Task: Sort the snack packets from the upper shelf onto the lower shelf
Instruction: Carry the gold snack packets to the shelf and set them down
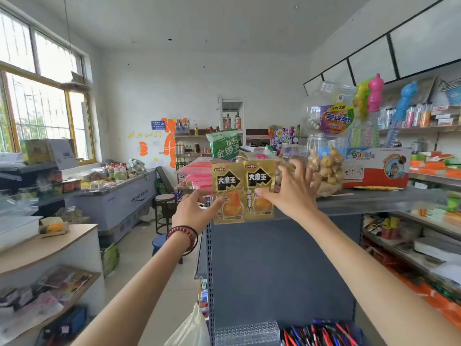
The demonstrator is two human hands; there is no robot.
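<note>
Gold snack packets [243,191] at shelf [374,197] edge, pink packs [199,171], green bag [224,146] behind

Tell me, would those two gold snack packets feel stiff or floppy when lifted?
Probably light: the left hand and right hand hold the gold snack packets by fingertip pinches. Likely bendy rather than stiff, being thin flat foil pouches. The glossy film may be slippery.

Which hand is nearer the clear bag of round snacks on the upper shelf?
Right. The right hand is just left of the clear bag; the left hand pinches a gold packet farther left.
</note>
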